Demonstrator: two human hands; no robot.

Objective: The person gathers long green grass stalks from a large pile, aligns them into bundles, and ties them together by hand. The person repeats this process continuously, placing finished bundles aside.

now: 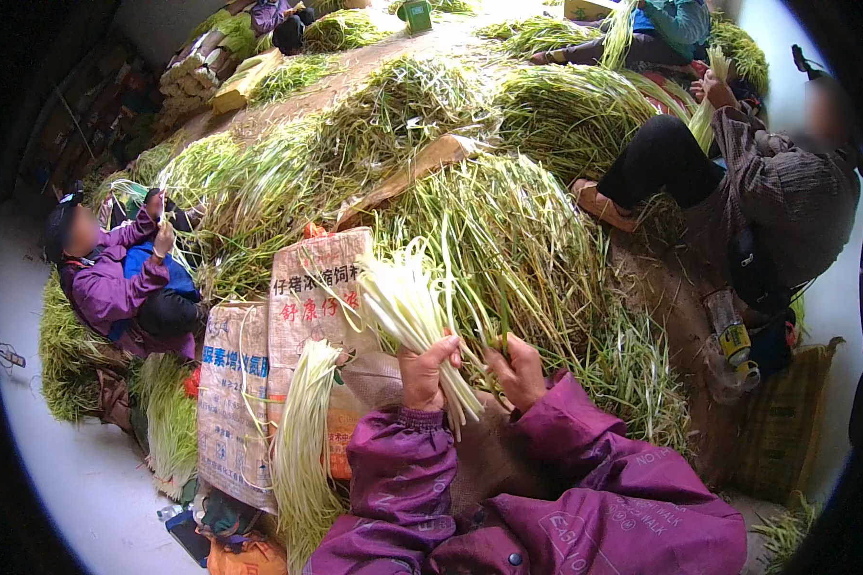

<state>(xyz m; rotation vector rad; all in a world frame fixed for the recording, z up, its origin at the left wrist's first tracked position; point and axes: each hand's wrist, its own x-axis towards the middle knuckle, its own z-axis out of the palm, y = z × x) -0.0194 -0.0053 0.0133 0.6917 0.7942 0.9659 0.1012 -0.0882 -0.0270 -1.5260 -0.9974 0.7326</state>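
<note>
My left hand (426,370) is closed around a bundle of pale, cleaned stalks (403,291), like garlic shoots, with their tips fanned up and to the left. Just to its right, my right hand (518,368) pinches a few thin green stalks between thumb and fingers. Below and left of my hands, a long bunch of pale stalks (306,431) lies over printed woven sacks (234,402). A big heap of uncleaned green and yellowish stalks (503,237) rises right in front of me.
A person in purple (119,280) sits at the left, another in dark clothes (777,194) at the right, both holding stalks. More people and heaps are farther back. A plastic bottle (730,330) lies at the right. An orange bag (248,557) is at the lower left.
</note>
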